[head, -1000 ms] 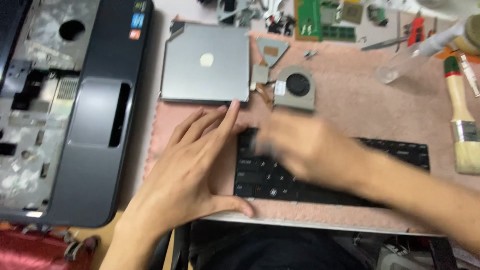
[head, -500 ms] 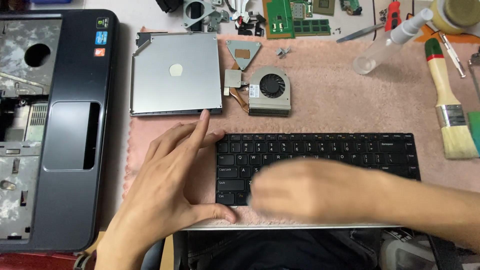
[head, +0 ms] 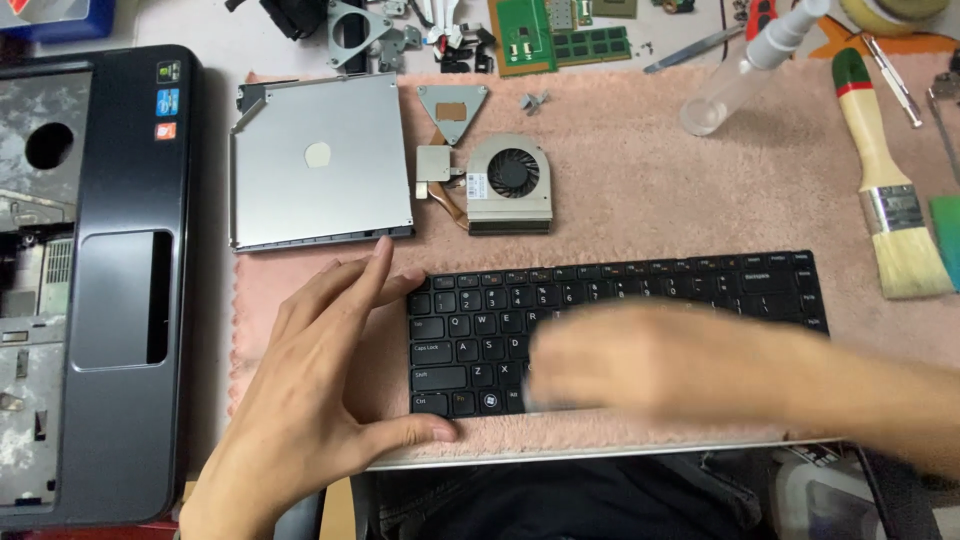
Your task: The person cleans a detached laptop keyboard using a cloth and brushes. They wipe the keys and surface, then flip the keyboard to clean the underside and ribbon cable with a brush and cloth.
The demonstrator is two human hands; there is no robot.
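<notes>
Two hands work the black keyboard (head: 615, 335) at the pink mat's six o'clock: the left hand (head: 320, 390), fingers spread, still braces its nine o'clock end, while the blurred right hand (head: 650, 360), grip unreadable, has swept leftward across the keys.

Blurred right hand (head: 640, 360) hiding keyboard (head: 600, 300) keys

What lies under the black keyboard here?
The keyboard rests on a pink cloth mat, which shows all around it. The blurred right hand covers the middle keys; the left hand braces the left edge. Anything beneath the keyboard itself is hidden.
</notes>
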